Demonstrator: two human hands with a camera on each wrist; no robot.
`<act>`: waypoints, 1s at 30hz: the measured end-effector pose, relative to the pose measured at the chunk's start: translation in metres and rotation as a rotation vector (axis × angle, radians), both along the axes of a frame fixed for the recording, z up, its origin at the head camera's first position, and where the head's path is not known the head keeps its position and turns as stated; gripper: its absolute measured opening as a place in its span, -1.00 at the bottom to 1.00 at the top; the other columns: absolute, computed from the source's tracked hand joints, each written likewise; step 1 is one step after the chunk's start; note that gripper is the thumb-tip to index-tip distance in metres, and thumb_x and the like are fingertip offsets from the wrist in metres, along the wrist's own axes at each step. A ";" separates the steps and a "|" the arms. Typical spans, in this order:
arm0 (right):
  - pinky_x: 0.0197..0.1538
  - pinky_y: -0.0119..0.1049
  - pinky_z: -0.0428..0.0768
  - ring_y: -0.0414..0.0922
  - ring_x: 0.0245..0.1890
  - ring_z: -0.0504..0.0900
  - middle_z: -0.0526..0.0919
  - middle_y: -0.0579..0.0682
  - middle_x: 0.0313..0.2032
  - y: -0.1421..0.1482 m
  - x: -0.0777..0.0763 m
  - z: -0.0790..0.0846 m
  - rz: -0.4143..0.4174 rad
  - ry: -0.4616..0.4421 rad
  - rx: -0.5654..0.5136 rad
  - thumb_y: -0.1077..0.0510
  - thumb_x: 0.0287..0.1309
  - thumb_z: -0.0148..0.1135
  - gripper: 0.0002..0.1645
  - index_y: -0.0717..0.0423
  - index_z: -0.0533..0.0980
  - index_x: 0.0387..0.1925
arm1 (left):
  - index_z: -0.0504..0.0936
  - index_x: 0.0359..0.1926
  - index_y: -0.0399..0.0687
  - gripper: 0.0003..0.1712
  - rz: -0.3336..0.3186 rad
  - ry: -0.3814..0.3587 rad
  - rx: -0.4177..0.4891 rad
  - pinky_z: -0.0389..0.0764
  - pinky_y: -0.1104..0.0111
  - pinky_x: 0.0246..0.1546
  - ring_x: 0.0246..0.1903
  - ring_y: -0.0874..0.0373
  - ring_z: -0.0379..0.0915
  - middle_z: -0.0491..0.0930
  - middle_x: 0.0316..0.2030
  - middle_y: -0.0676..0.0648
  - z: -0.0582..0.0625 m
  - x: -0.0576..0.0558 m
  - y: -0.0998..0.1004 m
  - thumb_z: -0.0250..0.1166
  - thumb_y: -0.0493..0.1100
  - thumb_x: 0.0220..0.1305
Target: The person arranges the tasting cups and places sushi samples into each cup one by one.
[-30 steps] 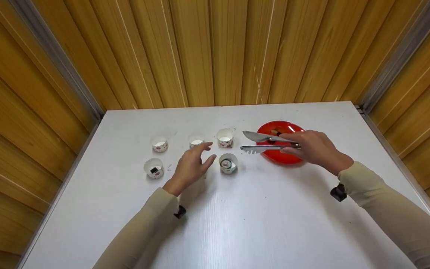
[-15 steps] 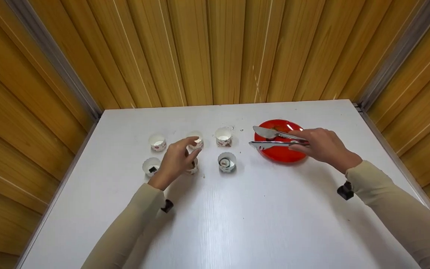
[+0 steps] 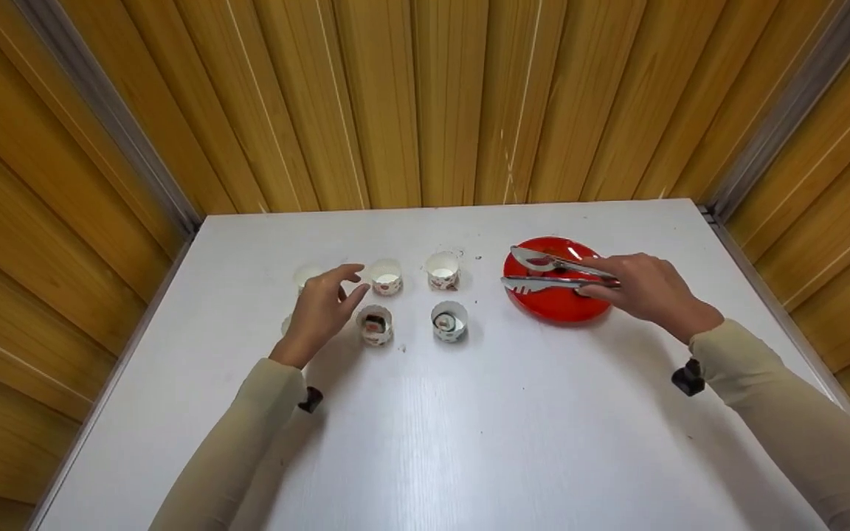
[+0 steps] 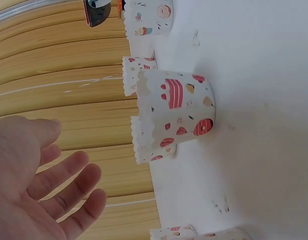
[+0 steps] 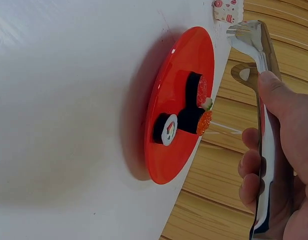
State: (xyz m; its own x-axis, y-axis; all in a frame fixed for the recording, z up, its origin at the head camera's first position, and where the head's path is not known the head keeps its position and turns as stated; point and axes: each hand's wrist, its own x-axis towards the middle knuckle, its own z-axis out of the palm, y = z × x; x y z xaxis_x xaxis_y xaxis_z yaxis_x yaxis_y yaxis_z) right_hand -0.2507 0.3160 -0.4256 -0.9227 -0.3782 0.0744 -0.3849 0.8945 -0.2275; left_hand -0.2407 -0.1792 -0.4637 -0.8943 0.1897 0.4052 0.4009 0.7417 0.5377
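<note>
Right hand's gripping metal tongs above that red plate of sushi, while the left hand hangs there loose and empty near some paper cups on the worktop.

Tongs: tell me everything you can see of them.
The tongs look like shiny metal, with one forked, tined end and one broad, rounded end. The right hand grips their arms; the ends stand apart, pointing toward the person's left. They are held clear above the red plate, apparently touching only the hand.

Six cups, one plate, one tongs
</note>
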 end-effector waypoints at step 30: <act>-0.22 0.04 0.64 0.09 -0.15 0.67 0.74 0.17 0.03 0.039 0.006 -0.012 -0.043 0.005 0.011 -0.32 0.28 0.33 -0.27 -0.03 0.56 0.33 | 0.51 0.33 -0.25 -0.43 0.176 -0.163 -0.023 0.26 -0.06 0.40 0.36 -0.22 0.32 0.48 0.32 -0.27 -0.010 -0.031 -0.073 0.35 -0.07 0.43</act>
State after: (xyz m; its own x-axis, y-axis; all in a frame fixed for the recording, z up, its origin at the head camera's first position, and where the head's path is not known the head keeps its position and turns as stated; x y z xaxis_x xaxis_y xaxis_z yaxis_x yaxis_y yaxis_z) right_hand -0.2446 0.3549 -0.4371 -0.9379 -0.3387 0.0751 -0.3470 0.9128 -0.2155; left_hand -0.2712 -0.2517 -0.4736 -0.9677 0.0327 0.2499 0.1737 0.8052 0.5670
